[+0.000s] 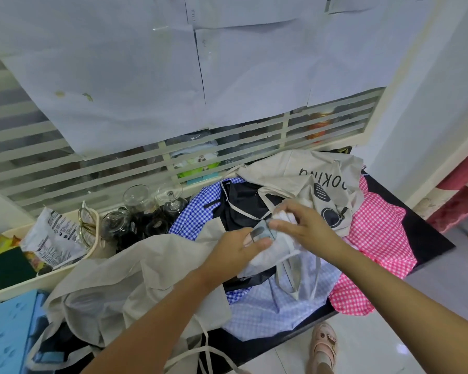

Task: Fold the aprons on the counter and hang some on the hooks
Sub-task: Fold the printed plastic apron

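Gingham, black and beige aprons (376, 238) are covering most of the dark counter (430, 238), a fold is cutting off the lettering on one printed apron (303, 168), and paper (146, 76) is hiding much of the window (330, 122). Above the heap's middle the left hand (238, 247) is pinching, and the right hand (305, 225) is curling its fingers round, a bunched white apron (270, 255); a grey patch (264, 232) between them is too small to identify. At left a cream tray (38, 282) is holding packets (54, 233) and a green sponge (8, 268), its far end running out of view.

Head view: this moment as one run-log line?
left hand pinches pale apron | right hand grips pale apron | pink apron unfolded
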Demonstrator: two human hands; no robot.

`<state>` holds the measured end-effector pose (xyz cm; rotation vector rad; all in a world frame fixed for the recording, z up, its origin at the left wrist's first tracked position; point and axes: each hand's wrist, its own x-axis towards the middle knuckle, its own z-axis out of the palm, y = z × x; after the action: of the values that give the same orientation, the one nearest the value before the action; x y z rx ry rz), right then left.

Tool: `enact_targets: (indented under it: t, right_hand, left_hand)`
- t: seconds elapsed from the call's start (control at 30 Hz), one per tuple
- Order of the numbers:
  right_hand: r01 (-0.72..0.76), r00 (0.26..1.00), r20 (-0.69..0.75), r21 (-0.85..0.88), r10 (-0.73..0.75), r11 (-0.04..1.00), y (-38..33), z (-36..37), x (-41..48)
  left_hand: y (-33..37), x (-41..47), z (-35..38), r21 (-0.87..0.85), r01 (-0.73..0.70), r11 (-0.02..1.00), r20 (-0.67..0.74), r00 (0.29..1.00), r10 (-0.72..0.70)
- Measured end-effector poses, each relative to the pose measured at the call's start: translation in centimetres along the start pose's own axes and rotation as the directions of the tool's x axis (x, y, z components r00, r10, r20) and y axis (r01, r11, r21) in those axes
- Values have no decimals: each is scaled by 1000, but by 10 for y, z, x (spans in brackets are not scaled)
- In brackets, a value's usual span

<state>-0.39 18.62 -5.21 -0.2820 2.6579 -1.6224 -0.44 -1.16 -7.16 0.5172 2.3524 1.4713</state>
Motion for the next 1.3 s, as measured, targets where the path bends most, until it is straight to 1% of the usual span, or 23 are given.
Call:
enact_targets:
  t: [0.03,0.1,0.13,0.23,0.3,0.37,0.43,0.47,0.57,0.63,0.7,0.77,0.87,0.93,0.97,1.0,1.03,1.07,1.1,1.17,1.2,1.23,1.3]
  right_hand:
    - [7,997,-80,21,-5,1000,-3,-2,-1]
    - [8,976,-217,-17,-12,1000,-10,-9,-5]
    - [5,970,-245,-42,-15,999,-15,-12,-8]
    - [-32,979,-201,-72,17,997,-17,-12,-16]
    - [-37,977,-211,-91,17,995,-15,-8,-19]
    - [-52,959,-284,-115,17,992,-13,-5,-21]
    - [-96,926,-376,-148,34,984,-13,-5,-22]
    - [-109,917,-398,-164,35,980,-14,-4,-22]
    - [-69,921,-388,-209,-18,975,-20,7,-25]
    - [5,938,-336,-243,-89,970,-24,24,-27]
    - [30,958,-263,-293,-111,956,-22,40,-31]
    - [-9,967,-248,-277,-62,961,-17,51,-34]
    - [-103,950,-305,-129,60,986,-25,55,-37]
    - [-140,954,-285,-148,94,979,-29,56,-36]
    - [-174,958,-259,-192,121,966,-29,57,-35]
    - [-198,960,-247,-263,132,944,-29,58,-35]
    - [-195,957,-278,-382,89,903,-29,59,-34]
    - [-165,949,-317,-525,-11,835,-27,58,-34]
    - [-157,952,-304,-616,-48,772,-31,58,-34]
    - [-97,935,-266,-827,-234,554,-28,59,-35]
    - [-43,925,-212,-883,-315,468,-25,60,-36]
    - [16,919,-160,-899,-362,438,-25,60,-38]
    - [93,931,-82,-889,-357,447,-30,58,-40]
  left_hand:
    - [0,-1,1,-58,9,998,-40,999,-11]
    - [-1,-1,1,-162,17,987,-115,993,-37]
    - [0,-1,1,-198,28,980,-142,988,-57]
    - [-1,2,3,-255,16,967,-181,981,-64]
    - [0,3,3,-283,28,959,-197,977,-87]
    - [0,4,5,-316,69,946,-207,968,-139]
    - [-1,7,6,-332,113,936,-260,943,-206]
    - [-2,8,6,-315,139,939,-297,925,-237]
    - [-5,11,11,-232,180,956,-394,881,-262]
    - [-4,13,15,-257,175,950,-413,869,-272]
    - [1,14,20,-313,157,937,-411,867,-282]
    - [8,14,25,-349,123,929,-420,866,-273]
    - [17,10,34,-306,59,950,-463,863,-202]
    - [19,8,38,-306,28,952,-462,870,-174]
    - [21,7,38,-310,19,951,-455,875,-166]
    - [21,7,38,-322,12,947,-438,885,-161]
    - [20,8,37,-330,10,944,-417,895,-156]
    - [21,8,37,-325,15,946,-397,906,-151]
    - [22,8,36,-317,26,948,-375,915,-151]
    - [26,7,37,-371,75,926,-309,930,-199]
    - [28,6,36,-454,110,884,-250,937,-244]
    - [31,6,35,-558,146,817,-171,943,-286]
    - [35,4,32,-716,184,674,-55,947,-316]
